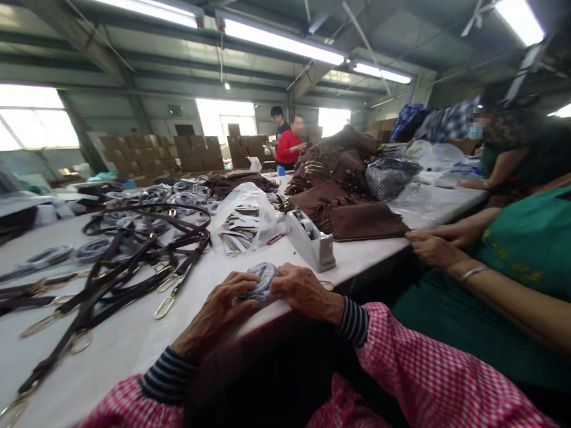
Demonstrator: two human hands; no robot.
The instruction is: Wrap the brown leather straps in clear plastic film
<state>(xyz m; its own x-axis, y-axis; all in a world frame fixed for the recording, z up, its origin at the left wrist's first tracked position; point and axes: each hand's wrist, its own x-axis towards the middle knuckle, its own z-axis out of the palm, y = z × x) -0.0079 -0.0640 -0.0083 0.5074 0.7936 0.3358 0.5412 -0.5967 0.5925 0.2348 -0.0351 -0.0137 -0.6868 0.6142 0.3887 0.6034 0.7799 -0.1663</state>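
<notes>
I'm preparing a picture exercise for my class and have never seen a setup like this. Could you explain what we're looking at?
There is no machine here: a person works with two bare hands. The single picture comes from a camera worn on that person's head, looking forward and down, so the checked sleeves reach in from the bottom.

The left hand and right hand hold a grey wrapped coil between them, at the edge of a white table.

To the left lie dark straps with metal clips. Beyond the hands are a clear bag of flat strips, a tape dispenser and a brown pile. The hands at the far right belong to a co-worker.
</notes>
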